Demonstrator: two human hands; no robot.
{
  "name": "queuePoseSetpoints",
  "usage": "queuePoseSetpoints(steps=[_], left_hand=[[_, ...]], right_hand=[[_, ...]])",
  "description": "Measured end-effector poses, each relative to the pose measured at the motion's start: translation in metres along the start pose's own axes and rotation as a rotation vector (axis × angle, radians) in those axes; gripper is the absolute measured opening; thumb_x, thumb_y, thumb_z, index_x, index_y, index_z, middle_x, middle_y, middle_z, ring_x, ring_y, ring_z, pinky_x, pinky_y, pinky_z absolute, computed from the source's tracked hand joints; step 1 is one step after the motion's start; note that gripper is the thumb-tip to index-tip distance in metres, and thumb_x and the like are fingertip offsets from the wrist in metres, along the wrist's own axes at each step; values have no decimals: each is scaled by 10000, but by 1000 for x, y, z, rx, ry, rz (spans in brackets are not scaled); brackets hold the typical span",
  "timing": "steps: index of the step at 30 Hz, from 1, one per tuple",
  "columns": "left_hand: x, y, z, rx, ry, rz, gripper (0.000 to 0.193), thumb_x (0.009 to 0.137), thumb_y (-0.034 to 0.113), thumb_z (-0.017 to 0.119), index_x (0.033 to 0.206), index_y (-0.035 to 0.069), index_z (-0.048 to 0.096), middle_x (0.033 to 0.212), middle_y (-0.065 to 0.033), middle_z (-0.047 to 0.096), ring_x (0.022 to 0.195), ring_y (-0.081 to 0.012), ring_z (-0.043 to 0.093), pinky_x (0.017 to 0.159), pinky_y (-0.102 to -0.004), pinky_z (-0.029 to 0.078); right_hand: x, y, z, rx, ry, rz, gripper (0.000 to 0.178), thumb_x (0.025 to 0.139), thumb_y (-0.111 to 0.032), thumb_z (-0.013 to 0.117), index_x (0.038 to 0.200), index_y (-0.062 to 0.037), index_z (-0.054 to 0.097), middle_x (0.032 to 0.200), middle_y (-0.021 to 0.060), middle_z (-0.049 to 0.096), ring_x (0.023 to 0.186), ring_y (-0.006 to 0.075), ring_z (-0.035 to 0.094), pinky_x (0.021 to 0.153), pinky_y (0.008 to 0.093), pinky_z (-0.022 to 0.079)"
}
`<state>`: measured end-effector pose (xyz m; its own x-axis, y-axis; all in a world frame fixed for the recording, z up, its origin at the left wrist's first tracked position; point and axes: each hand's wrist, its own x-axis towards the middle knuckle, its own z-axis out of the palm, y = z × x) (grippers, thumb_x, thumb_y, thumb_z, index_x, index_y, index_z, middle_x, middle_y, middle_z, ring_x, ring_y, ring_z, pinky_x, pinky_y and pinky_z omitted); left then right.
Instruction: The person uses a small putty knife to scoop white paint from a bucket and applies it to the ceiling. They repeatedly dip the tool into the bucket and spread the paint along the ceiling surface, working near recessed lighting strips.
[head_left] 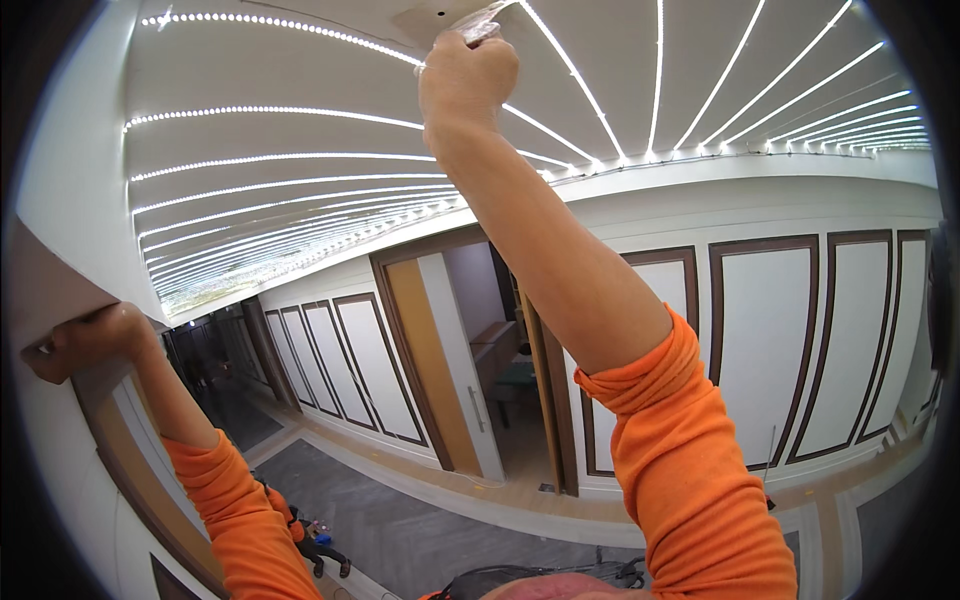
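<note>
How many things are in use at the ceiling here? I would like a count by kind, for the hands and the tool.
Raised hands in orange sleeves: 2, the right hand at the ceiling, the left hand on a ledge
Pale flat tool in the right hand's grip, a scraper as far as I can tell: 1
Total: 3

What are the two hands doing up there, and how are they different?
The right hand is raised high against the ceiling, gripping a small pale tool I cannot identify; the left hand sits lower, at the wall's top edge. I cannot tell whether the left hand holds anything. The right arm is bare to the elbow; the left shows less bare forearm. Both wear orange sleeves.
</note>
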<state>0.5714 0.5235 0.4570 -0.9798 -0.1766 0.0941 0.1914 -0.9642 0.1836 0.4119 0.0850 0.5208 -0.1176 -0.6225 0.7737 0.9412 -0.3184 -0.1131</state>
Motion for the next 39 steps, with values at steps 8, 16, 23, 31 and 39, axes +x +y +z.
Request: queuePoseSetpoints(steps=[8,16,23,31,39], left_hand=[[-1,7,0,10,8,-15,477,962,435,575,1205,97,341,1068,-224,436,1009,-407,459,777,-522,329],[-9,1,2,31,4,-78,477,930,444,610,1075,54,376,996,-207,440,953,-423,461,735,-509,315],[-7,2,-3,39,-1,42,487,902,410,661,1077,46,389,933,-186,473,917,-423,466,715,-501,314],[-19,-10,5,50,-2,-45,477,913,450,638,1033,64,383,933,-181,438,897,-398,458,699,-496,306],[3,0,0,56,5,63,450,959,474,559,1047,80,361,914,-143,400,871,-363,449,711,-465,281]], right_hand=[[-6,-13,30,-373,-10,-329,290,897,-84,612,1079,140,629,1096,310,582,1020,418,606,971,449,457],[-48,-14,12,-249,-128,-304,140,905,-20,549,975,101,539,1044,212,515,818,310,636,726,396,522],[-34,19,-54,-91,-42,3,139,874,-80,564,904,54,577,657,136,645,520,155,580,481,304,428],[5,15,2,-132,-75,-11,207,884,-29,596,1055,85,569,1091,207,522,878,303,624,743,382,520],[-29,-11,43,-280,11,-237,337,890,-88,616,1091,180,587,1151,354,538,1042,468,599,989,467,457]])
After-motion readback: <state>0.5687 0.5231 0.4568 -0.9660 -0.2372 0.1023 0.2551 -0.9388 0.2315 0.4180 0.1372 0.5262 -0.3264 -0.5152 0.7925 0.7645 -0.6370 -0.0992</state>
